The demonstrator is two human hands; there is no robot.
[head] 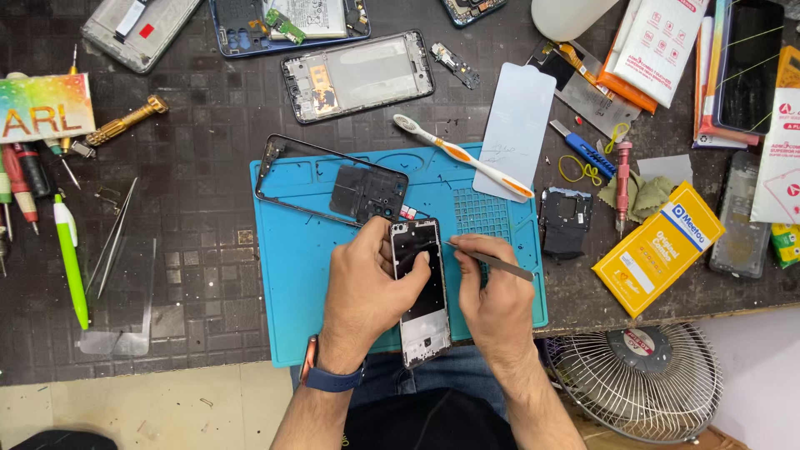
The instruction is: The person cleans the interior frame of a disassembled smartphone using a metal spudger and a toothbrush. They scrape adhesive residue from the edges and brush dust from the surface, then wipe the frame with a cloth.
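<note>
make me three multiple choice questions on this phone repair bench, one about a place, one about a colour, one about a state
1. Where does the toothbrush lie?
A. across the top edge of the work mat
B. on the floor fan
C. inside the yellow box

2. What colour is the work mat?
A. red
B. blue
C. white

3. What state is the phone under the hands in?
A. sealed in a case
B. opened, its inside showing
C. switched on with a lit screen

Answers:
1 A, its bristles and handle rest over the mat's upper part.
2 B, the mat is blue.
3 B, the left hand steadies the bare frame while the right hand holds a thin tool to it.
</note>
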